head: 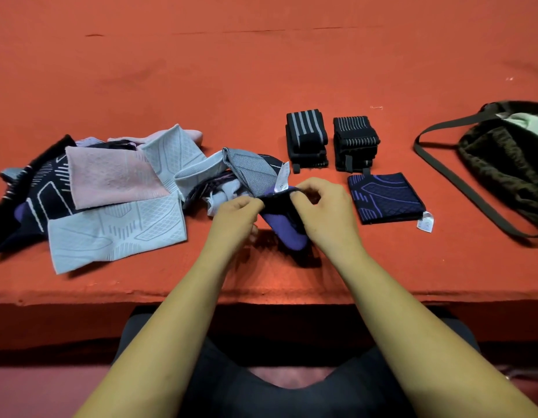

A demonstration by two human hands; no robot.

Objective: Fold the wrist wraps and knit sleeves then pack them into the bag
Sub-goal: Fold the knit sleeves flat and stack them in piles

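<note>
My left hand [235, 217] and my right hand [321, 208] both pinch the top edge of a dark navy and purple knit sleeve [284, 227], held just above the table. A white tag sticks up from it. To the left lies a loose heap of knit sleeves [111, 188], pale blue, pink and navy. One folded navy sleeve [384, 198] lies flat to the right of my hands. Behind it stand two rolled black wrist wraps with grey stripes [306, 137] [355, 141]. The dark patterned bag [509, 164] lies open at the far right.
The orange-red table [261, 70] stretches far back. Its front edge runs just below my forearms. The bag's long dark strap [460, 182] loops across the table between the folded sleeve and the bag. A pale green cloth shows inside the bag's mouth.
</note>
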